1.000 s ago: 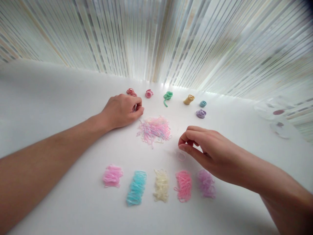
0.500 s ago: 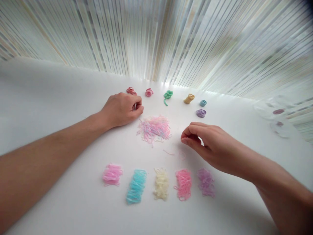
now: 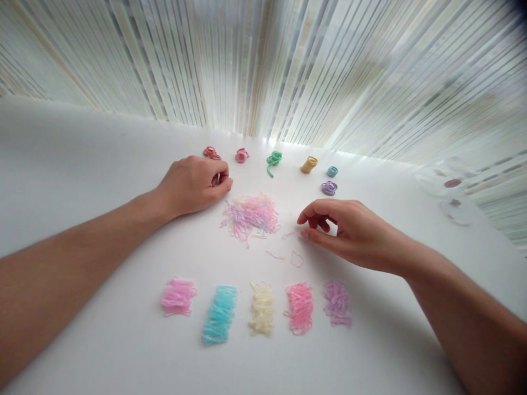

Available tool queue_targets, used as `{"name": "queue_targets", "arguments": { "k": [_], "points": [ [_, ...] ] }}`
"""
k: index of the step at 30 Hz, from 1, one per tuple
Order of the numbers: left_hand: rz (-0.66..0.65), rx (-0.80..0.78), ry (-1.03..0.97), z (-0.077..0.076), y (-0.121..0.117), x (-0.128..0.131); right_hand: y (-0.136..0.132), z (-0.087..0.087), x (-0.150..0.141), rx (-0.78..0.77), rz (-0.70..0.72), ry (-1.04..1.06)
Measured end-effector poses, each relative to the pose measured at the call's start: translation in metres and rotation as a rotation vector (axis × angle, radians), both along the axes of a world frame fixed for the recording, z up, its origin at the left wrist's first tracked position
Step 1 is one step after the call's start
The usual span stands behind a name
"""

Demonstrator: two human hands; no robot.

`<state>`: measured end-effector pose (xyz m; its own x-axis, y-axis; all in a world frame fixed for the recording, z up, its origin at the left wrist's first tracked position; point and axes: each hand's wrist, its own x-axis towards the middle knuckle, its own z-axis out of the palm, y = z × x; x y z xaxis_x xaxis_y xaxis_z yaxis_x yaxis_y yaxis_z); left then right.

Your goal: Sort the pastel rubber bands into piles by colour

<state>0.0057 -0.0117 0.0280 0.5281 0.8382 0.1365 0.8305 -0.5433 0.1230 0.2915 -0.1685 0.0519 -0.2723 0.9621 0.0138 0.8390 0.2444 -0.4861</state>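
A loose heap of thin pastel rubber bands (image 3: 253, 215) lies mid-table between my hands. My left hand (image 3: 193, 184) rests at the heap's upper left, thumb and fingers pinched together; whatever they may hold is hidden. On the heap's right, my right hand (image 3: 349, 230) has its thumb and index finger apart. A thin pink rubber band (image 3: 289, 234) lies just by those fingertips. Below it are a rounded pink loop (image 3: 296, 259) and a narrow pink band (image 3: 275, 255). Sorted piles line the front: light pink (image 3: 178, 297), turquoise (image 3: 220, 314), cream (image 3: 262, 309), coral pink (image 3: 300, 308) and lilac (image 3: 337, 303).
Coiled bundles stand along the back: red (image 3: 211, 153), pink (image 3: 242, 156), green (image 3: 274, 159), yellow (image 3: 308, 164), blue (image 3: 332, 171) and purple (image 3: 329, 188). Clear round plastic pieces (image 3: 455, 211) lie far right. A striped string curtain (image 3: 247, 66) hangs behind the white table (image 3: 123, 329).
My right thumb and index finger have come apart, and a pink band now shows beside their tips. The view has shifted slightly; my left hand keeps its pinch by the heap.
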Motion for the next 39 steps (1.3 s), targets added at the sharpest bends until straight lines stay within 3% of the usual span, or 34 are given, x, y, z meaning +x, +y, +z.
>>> {"name": "queue_targets", "arguments": {
  "k": [9, 19, 30, 39],
  "points": [
    [-0.007, 0.023, -0.003, -0.001, 0.001, -0.001, 0.004, -0.011, 0.0, -0.011, 0.082, 0.12],
    [-0.055, 0.052, -0.033, -0.003, 0.006, -0.003, 0.001, -0.014, -0.001, 0.063, 0.162, 0.062],
    [-0.022, 0.036, 0.012, -0.002, 0.006, -0.004, -0.016, 0.016, 0.0, 0.013, 0.098, 0.072],
    [-0.067, 0.016, -0.004, 0.001, 0.005, -0.006, -0.06, 0.027, 0.015, -0.1, 0.011, 0.179]
  ]
}}
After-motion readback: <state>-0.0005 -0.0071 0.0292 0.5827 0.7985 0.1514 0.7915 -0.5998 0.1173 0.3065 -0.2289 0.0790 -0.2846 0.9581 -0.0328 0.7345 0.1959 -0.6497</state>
